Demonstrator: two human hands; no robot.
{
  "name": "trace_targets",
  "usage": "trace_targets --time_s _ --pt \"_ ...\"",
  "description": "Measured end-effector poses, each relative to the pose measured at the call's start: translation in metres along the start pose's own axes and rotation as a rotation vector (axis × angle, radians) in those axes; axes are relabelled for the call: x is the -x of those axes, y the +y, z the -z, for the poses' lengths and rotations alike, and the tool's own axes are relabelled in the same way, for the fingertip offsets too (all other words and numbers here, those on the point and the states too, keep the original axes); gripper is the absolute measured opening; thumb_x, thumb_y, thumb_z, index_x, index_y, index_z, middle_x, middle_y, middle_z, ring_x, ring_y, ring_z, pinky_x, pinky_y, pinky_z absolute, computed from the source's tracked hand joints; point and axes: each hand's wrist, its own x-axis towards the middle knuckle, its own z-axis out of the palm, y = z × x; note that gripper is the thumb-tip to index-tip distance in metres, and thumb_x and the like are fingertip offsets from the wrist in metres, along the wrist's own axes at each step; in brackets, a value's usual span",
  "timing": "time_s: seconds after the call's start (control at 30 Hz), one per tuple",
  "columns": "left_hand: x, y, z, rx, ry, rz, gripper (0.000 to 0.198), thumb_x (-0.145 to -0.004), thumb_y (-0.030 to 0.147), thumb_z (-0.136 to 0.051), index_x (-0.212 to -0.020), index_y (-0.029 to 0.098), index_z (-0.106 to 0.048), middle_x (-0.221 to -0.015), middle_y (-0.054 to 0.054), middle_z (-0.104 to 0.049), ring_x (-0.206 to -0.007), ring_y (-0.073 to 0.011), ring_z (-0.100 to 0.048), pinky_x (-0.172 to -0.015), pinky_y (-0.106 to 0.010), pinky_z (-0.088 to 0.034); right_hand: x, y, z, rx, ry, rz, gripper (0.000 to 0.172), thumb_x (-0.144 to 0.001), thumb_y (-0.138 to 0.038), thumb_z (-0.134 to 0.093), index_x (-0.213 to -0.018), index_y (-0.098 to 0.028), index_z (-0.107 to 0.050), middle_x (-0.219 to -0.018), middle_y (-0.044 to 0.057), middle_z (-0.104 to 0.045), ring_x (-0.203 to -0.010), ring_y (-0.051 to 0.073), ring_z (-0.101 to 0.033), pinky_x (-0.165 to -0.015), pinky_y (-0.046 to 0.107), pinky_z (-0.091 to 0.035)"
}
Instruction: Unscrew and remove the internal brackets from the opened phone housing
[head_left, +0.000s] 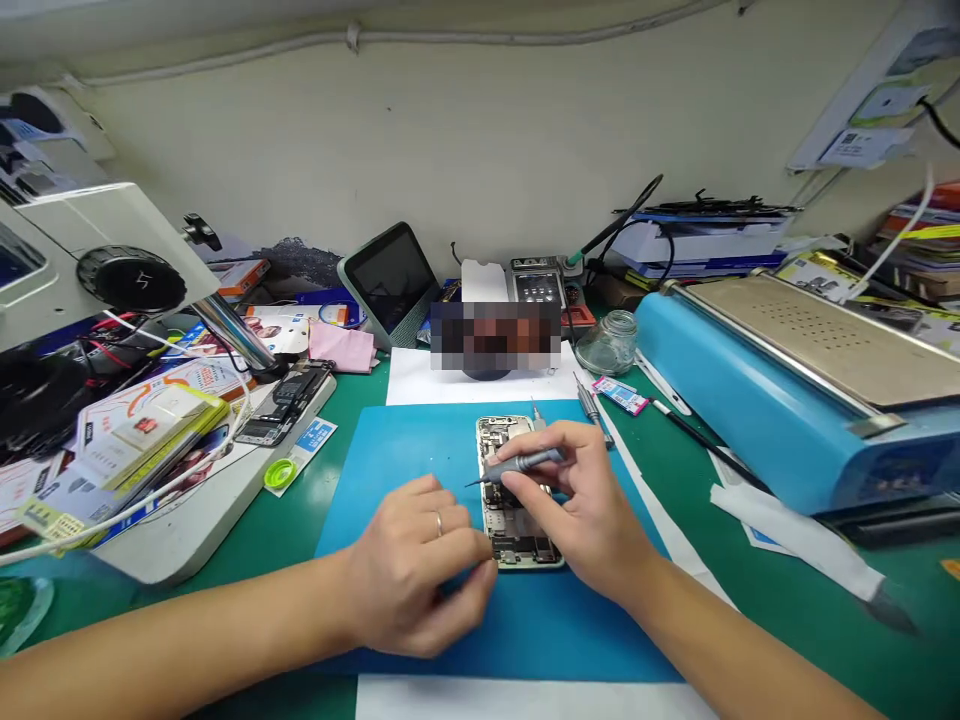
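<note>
At six o'clock, nearest, paper (pixel 525 700) shows past the mat (pixel 405 440). The left hand (pixel 420 565) lies at eight o'clock from the phone (pixel 499 522), a ring (pixel 440 523) on one finger. Its fingers are curled, thumb and forefinger close together by the phone's near left edge (whether they pinch anything, I cannot tell). The phone lies opened on the mat, its insides bared. At three o'clock, the right hand (pixel 585 505) reaches over it, fingers clamped on a screwdriver (pixel 517 468) whose tip points toward nine, just past the phone's left edge.

Farther out on the green tabletop (pixel 277 540), a green lid-like disc (pixel 280 473) sits at nine o'clock and a second opened phone (pixel 285 405) at ten. A spare driver (pixel 591 405) lies at one, with a glass jar (pixel 619 345) beyond it. A blue machine (pixel 720 390) fills two o'clock; a display (pixel 394 275) leans back at eleven, before the wall (pixel 487 130).
</note>
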Motion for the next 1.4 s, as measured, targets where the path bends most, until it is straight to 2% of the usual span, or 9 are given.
trace_targets --time_s 0.17,0.37,0.53,0.67,0.8,0.93,1.07,1.4 --pt "0.016 -0.011 0.016 -0.087 -0.023 0.168 0.014 -0.098 0.013 -0.05 -0.088 0.021 -0.057 -0.065 0.003 -0.055 -0.055 -0.0134 -0.05 -0.055 -0.028 -0.037 0.0 0.0 0.0 -0.019 -0.038 0.001 0.022 -0.101 -0.019 -0.065 -0.116 -0.026 -0.05 -0.107 0.004 -0.072 -0.092 0.015 -0.078 -0.079 0.031 -0.07" --pt "0.026 -0.024 0.018 -0.048 -0.055 0.271 0.006 -0.1 0.023 -0.056 -0.104 0.021 -0.06 -0.071 0.004 -0.059 -0.06 -0.013 -0.058 -0.058 -0.024 -0.043 -0.002 0.003 -0.004 0.01 -0.022 0.021 0.033 -0.099 -0.014 -0.067 -0.122 -0.028 -0.049 -0.108 0.003 -0.073 -0.098 0.016 -0.079 -0.08 0.028 -0.069" --pt "0.033 -0.032 0.021 0.004 -0.086 0.338 0.015 -0.103 0.026 -0.058 -0.117 0.021 -0.062 -0.076 0.005 -0.061 -0.064 -0.0127 -0.061 -0.061 -0.024 -0.045 -0.004 -0.002 -0.002 0.141 -0.088 0.05 0.024 -0.095 -0.01 -0.071 -0.114 -0.024 -0.065 -0.105 0.005 -0.077 -0.093 0.015 -0.079 -0.076 0.02 -0.068" --pt "0.037 -0.038 0.02 0.025 -0.143 0.354 0.021 -0.107 0.03 -0.057 -0.125 0.021 -0.064 -0.076 0.004 -0.061 -0.063 -0.0131 -0.06 -0.059 -0.025 -0.042 -0.002 -0.003 -0.002 0.244 -0.161 0.159 0.023 -0.095 -0.012 -0.071 -0.116 -0.022 -0.069 -0.108 0.007 -0.08 -0.096 0.018 -0.081 -0.087 0.025 -0.068" --pt "0.037 -0.041 0.017 0.034 -0.155 0.336 0.022 -0.111 0.032 -0.054 -0.124 0.021 -0.068 -0.075 0.004 -0.061 -0.063 -0.0134 -0.059 -0.059 -0.025 -0.041 0.0 0.0 -0.004 0.238 -0.239 0.373 0.037 -0.097 -0.006 -0.065 -0.129 -0.021 -0.056 -0.111 0.009 -0.079 -0.103 0.019 -0.08 -0.096 0.029 -0.067" --pt "0.038 -0.043 0.016 0.058 -0.185 0.336 0.024 -0.113 0.033 -0.05 -0.12 0.022 -0.071 -0.076 0.003 -0.062 -0.064 -0.0133 -0.06 -0.06 -0.026 -0.042 0.001 0.0 -0.006 0.271 -0.281 0.488 0.045 -0.099 -0.004 -0.061 -0.138 -0.02 -0.046 -0.109 0.012 -0.077 -0.105 0.021 -0.079 -0.09 0.031 -0.069" --pt "0.039 -0.045 0.015 0.091 -0.212 0.323 0.025 -0.114 0.033 -0.05 -0.114 0.023 -0.073 -0.076 0.002 -0.063 -0.064 -0.0134 -0.06 -0.061 -0.026 -0.042 0.0 -0.002 -0.007 0.268 -0.265 0.501 0.041 -0.1 -0.005 -0.062 -0.136 -0.016 -0.047 -0.111 0.013 -0.076 -0.107 0.021 -0.078 -0.092 0.03 -0.068" --pt "0.039 -0.045 0.016 0.133 -0.254 0.321 0.026 -0.113 0.029 -0.05 -0.107 0.021 -0.073 -0.076 0.002 -0.061 -0.066 -0.0128 -0.058 -0.062 -0.026 -0.04 0.001 0.001 -0.007 0.229 -0.266 0.461 0.045 -0.1 -0.005 -0.062 -0.14 -0.02 -0.045 -0.114 0.012 -0.074 -0.108 0.02 -0.077 -0.097 0.032 -0.067"
